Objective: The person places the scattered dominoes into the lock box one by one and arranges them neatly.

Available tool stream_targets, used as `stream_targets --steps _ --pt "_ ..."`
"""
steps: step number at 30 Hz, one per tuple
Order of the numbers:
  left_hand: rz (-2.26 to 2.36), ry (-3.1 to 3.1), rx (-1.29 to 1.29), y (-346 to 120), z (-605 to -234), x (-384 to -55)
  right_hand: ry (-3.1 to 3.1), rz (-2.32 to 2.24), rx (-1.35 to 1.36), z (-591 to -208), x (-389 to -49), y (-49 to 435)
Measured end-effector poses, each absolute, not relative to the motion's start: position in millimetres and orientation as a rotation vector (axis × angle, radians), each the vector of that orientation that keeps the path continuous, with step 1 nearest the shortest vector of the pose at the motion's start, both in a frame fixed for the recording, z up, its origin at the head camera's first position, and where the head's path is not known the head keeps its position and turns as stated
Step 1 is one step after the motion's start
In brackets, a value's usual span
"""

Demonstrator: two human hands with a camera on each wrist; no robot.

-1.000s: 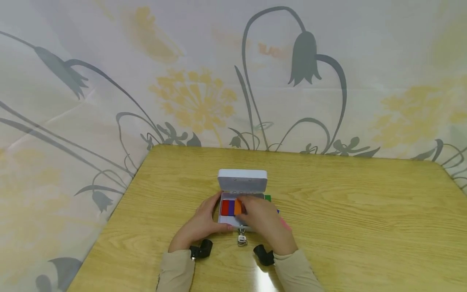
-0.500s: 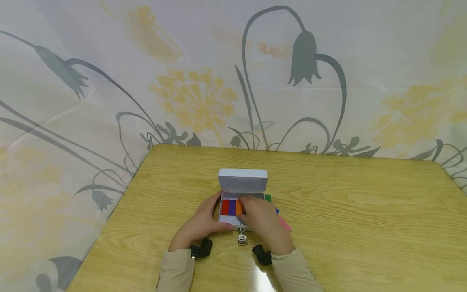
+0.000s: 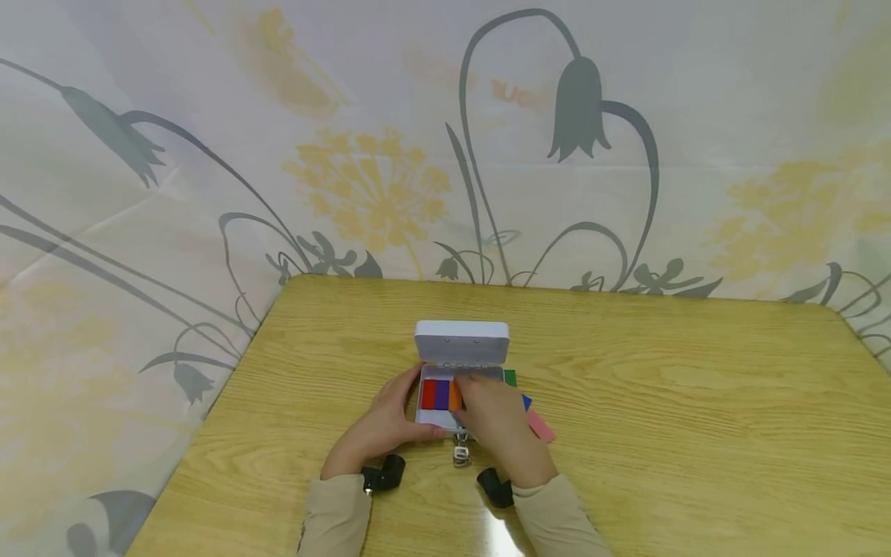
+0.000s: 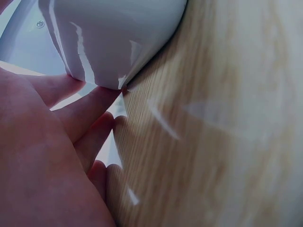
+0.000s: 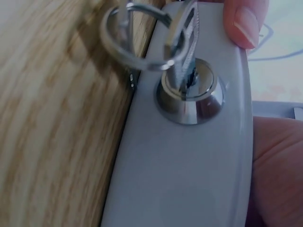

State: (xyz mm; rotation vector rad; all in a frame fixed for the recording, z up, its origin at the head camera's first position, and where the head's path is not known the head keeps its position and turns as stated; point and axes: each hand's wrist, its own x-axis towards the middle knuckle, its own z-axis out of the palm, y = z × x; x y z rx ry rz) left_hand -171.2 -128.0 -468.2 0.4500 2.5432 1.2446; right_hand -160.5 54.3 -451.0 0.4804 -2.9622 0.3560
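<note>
A small white metal cash box (image 3: 462,342) stands on the table with its lid raised. My left hand (image 3: 381,418) grips its left side, thumb on the front rim and fingers round the back corner. Inside, a red block (image 3: 428,394), a purple block (image 3: 442,394) and an orange block (image 3: 455,394) lie side by side. My right hand (image 3: 496,414) reaches over the box's right half and pinches the orange block by its ends, hiding what lies beneath. In the right wrist view, a key (image 5: 182,47) with a ring sits in the front lock (image 5: 191,106).
Right of the box, partly behind my right hand, lie a green piece (image 3: 511,377), a blue piece (image 3: 527,402) and a pink piece (image 3: 541,426). The wooden table (image 3: 682,418) reaches back to a flower-patterned cloth (image 3: 390,100).
My right hand and forearm have shifted slightly left, baring more of the blue and pink pieces. The orange block stays beside the purple one. My left hand keeps its place.
</note>
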Motion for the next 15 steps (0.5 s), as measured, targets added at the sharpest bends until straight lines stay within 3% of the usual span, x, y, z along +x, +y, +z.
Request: stream_targets --steps 15 --pt "1.229 2.552 0.468 -128.3 -469.5 -172.4 -2.976 0.355 0.432 -448.0 -160.1 51.5"
